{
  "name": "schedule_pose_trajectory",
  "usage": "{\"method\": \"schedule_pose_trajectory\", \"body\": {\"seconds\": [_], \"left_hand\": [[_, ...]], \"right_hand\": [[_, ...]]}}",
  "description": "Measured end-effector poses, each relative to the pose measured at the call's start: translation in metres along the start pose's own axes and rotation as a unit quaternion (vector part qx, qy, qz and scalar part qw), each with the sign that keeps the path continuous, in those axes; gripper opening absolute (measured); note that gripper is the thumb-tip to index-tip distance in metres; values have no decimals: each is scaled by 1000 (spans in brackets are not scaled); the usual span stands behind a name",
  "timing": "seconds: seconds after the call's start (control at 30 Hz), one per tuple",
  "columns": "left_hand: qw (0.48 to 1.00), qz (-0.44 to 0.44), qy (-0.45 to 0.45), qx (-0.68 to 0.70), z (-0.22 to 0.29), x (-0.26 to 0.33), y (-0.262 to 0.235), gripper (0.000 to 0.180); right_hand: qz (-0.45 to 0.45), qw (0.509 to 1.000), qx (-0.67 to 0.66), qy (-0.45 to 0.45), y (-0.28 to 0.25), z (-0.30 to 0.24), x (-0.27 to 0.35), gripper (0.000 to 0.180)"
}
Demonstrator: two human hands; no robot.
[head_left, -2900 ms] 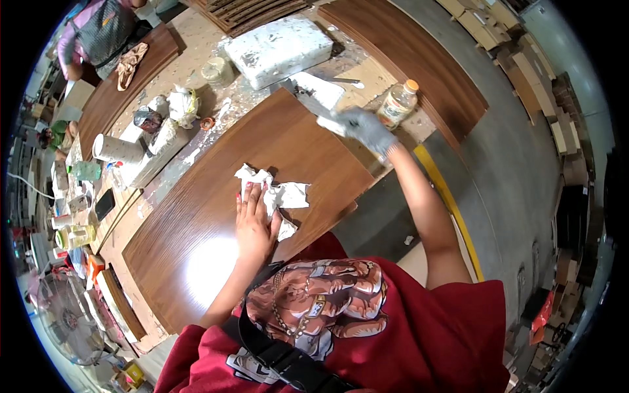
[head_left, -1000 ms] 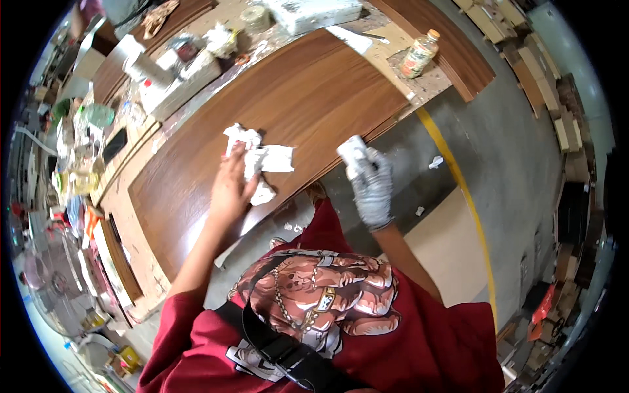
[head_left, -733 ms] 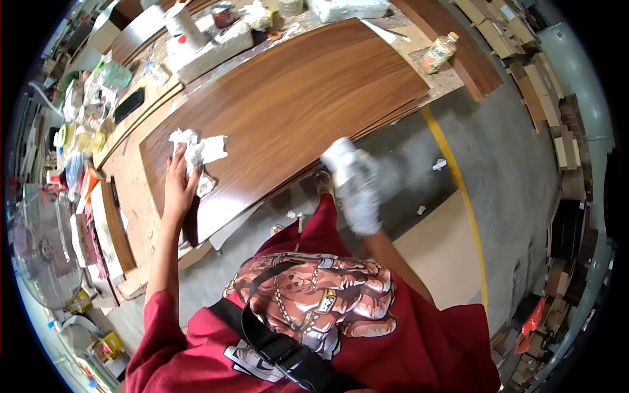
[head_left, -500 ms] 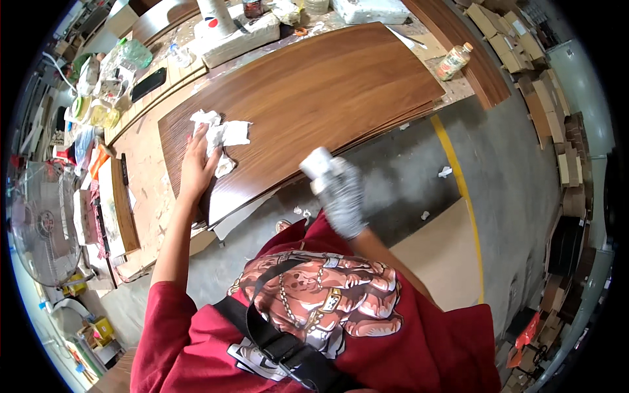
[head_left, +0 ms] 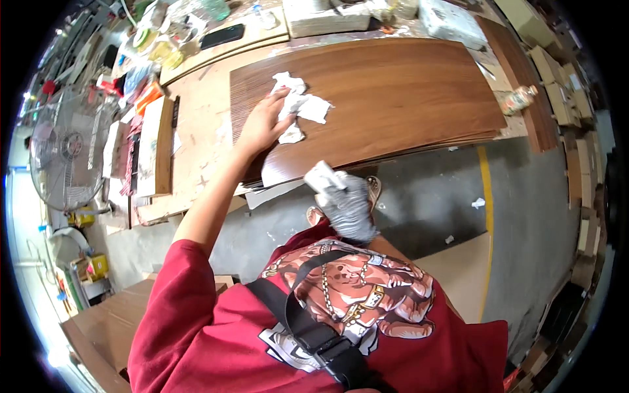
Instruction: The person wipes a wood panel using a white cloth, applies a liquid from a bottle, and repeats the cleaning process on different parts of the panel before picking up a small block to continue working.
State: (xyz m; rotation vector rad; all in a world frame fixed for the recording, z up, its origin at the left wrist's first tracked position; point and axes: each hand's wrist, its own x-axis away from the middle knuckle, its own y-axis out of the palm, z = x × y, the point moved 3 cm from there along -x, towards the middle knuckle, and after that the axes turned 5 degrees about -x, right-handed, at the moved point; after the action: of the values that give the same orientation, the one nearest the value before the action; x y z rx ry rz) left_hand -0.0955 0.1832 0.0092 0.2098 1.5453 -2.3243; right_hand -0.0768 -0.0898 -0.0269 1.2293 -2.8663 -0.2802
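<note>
A dark brown wood-grain panel (head_left: 393, 85) lies on top of similar panels on the workbench. My bare left hand (head_left: 265, 124) rests on its left part, fingers stretched out over a crumpled white tissue (head_left: 308, 108). By the panel's near edge, towards its left corner, is my right hand (head_left: 350, 206) in a grey knitted glove. Its fingers are closed round a small white pad (head_left: 324, 177); whether that is folded cloth or a sponge I cannot tell.
A black phone (head_left: 223, 37) lies at the far left, beyond a wood-edged block (head_left: 156, 147). A fan (head_left: 69, 141) stands left of the bench. A labelled bottle (head_left: 519, 100) lies by the panel's right end. White foam blocks (head_left: 452, 23) line the back; cardboard (head_left: 557, 78) is stacked right.
The view has turned, so the bench sits further right in it. Relative to the panel, my right hand with the white pad has moved left along the near edge. My left hand stays on the tissue.
</note>
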Motion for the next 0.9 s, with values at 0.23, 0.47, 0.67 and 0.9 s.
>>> {"method": "schedule_pose_trajectory", "body": {"seconds": [0.23, 0.47, 0.67, 0.9], "left_hand": [[1000, -1, -2, 10, 1, 5, -3, 45], [1000, -8, -14, -1, -5, 9, 0, 46], [992, -36, -118, -21, 11, -1, 7, 48], [978, 55, -172, -100, 56, 3, 38, 52]], "right_hand": [[-218, 870, 362, -254, 101, 3, 1, 45], [32, 997, 62, -36, -21, -49, -15, 18], [266, 867, 367, -205, -178, -19, -2, 39], [194, 853, 437, -210, -212, -15, -16, 34]]}}
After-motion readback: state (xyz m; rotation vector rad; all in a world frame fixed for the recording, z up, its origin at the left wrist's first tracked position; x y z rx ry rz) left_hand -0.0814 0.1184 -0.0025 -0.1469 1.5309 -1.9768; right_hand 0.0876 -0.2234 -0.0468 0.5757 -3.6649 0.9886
